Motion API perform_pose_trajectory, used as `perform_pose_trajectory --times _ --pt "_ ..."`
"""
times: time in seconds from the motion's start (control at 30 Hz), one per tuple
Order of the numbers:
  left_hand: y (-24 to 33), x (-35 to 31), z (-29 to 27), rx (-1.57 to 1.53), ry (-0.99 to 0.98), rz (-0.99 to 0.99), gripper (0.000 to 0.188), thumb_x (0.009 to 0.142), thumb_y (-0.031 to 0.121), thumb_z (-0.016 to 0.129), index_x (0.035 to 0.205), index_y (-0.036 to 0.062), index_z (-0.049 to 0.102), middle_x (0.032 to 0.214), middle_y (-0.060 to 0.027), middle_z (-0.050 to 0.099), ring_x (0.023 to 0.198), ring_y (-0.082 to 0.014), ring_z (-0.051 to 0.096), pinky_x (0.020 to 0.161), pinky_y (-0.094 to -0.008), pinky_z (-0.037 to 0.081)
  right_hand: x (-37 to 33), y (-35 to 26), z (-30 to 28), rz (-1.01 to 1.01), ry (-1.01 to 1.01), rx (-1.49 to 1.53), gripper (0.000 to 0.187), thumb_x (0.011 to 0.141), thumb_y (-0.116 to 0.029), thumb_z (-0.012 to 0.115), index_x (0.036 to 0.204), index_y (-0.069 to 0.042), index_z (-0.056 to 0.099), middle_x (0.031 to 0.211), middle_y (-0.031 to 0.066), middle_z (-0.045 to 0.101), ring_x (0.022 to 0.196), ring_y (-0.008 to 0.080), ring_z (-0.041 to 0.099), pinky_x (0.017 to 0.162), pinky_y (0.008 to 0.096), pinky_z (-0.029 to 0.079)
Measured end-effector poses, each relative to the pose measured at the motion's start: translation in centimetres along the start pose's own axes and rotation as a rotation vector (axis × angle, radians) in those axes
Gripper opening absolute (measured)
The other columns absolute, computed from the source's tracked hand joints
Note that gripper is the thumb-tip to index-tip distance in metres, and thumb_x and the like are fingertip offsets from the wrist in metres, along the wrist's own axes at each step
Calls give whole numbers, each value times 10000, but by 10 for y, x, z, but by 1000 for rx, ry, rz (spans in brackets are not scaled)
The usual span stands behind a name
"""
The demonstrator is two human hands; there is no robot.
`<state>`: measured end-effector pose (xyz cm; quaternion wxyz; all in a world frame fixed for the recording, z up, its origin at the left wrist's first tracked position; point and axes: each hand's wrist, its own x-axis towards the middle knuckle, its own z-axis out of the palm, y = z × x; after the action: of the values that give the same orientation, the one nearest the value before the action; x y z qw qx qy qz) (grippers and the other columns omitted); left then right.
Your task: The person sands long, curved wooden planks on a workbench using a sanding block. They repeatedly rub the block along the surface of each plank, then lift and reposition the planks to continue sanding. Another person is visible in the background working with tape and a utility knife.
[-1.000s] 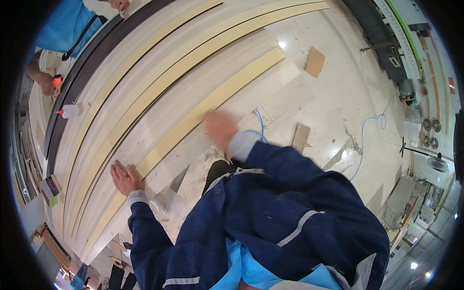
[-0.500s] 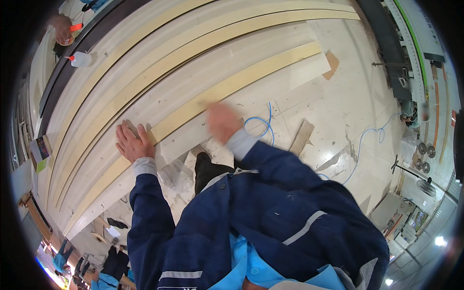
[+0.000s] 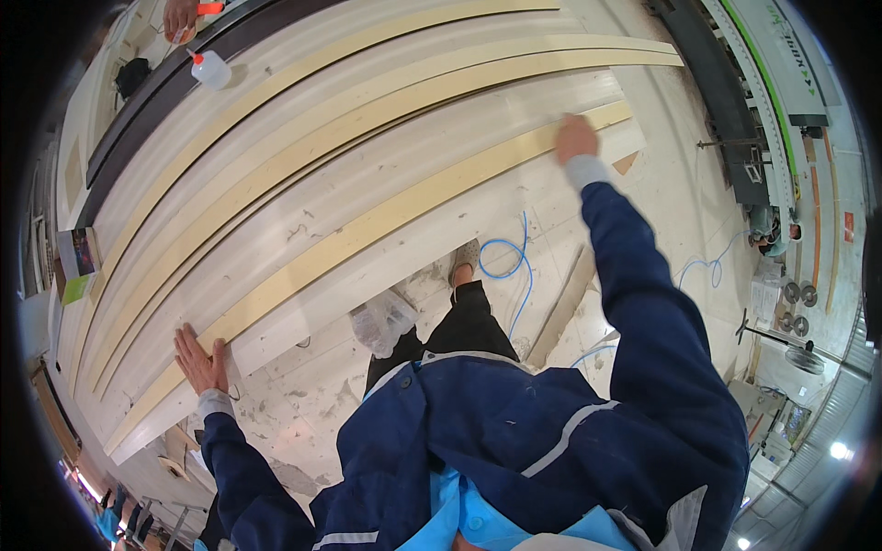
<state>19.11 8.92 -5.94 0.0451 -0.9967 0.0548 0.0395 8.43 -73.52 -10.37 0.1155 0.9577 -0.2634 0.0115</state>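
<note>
A long, narrow pale-yellow strip [image 3: 367, 228] lies on a wide white board [image 3: 413, 243] in front of me. Near the strip's left end, my left hand [image 3: 200, 360] rests across it with fingers spread. My right arm is stretched out, and my right hand [image 3: 577, 138] is at the strip's far right end. Blur and the angle hide its fingers, so whether it holds anything is unclear. Beyond this strip, several similar yellow strips [image 3: 367, 118] run roughly parallel on the white surface.
A dark beam [image 3: 152, 138] edges the far side, with a red-tipped white squeeze bottle [image 3: 212, 71] close to it. Another person's hand [image 3: 180, 18] is behind, beside something orange. On the floor are a blue hose [image 3: 525, 285] and a clear plastic bag [image 3: 382, 321]. Machinery [image 3: 735, 147] stands right.
My right hand has swept far right along the strip to its end. My left hand has shifted left along the same strip, staying spread. The view has moved somewhat too.
</note>
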Motion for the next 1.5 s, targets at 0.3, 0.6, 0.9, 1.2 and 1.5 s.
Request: perform_pose_trajectory --times 0.3,0.6,0.9,1.2,1.5 --pt "-8 -4 18 -64 102 23 862 879 651 488 1517 114 268 1582 -130 236 1475 -315 158 1182 -526 74 -232 -435 -131 -734 -249 914 197 800 -67 527 979 -44 605 915 146 645 900 316 640 824 419 515" --pt "-9 -14 13 -55 159 147 986 787 720 554 1505 97 290 1567 -140 264 1472 -320 165 1186 -521 67 -51 -47 -50 340 180 326 326 868 -84 500 1153 -131 653 1024 139 643 966 321 616 853 425 505" --pt "-9 -12 15 -19 124 139 962 789 676 578 1506 99 297 1567 -148 266 1467 -330 183 1180 -531 81 -233 -332 -87 -712 98 944 228 849 -116 531 1042 -25 612 945 152 634 902 310 620 807 405 509" --pt "1 -12 -5 -82 80 97 960 743 596 656 1467 48 343 1537 -203 292 1446 -371 208 1173 -546 95 -60 -110 -29 42 187 361 345 904 -134 511 1237 -67 569 1123 152 609 1073 307 567 926 415 469" --pt "11 -13 -26 -145 6 43 987 727 628 658 1454 36 349 1531 -218 284 1450 -375 179 1183 -522 59 -9 -27 -16 120 -135 -160 317 897 -136 521 1195 -76 611 1103 101 634 1054 247 586 942 356 468"
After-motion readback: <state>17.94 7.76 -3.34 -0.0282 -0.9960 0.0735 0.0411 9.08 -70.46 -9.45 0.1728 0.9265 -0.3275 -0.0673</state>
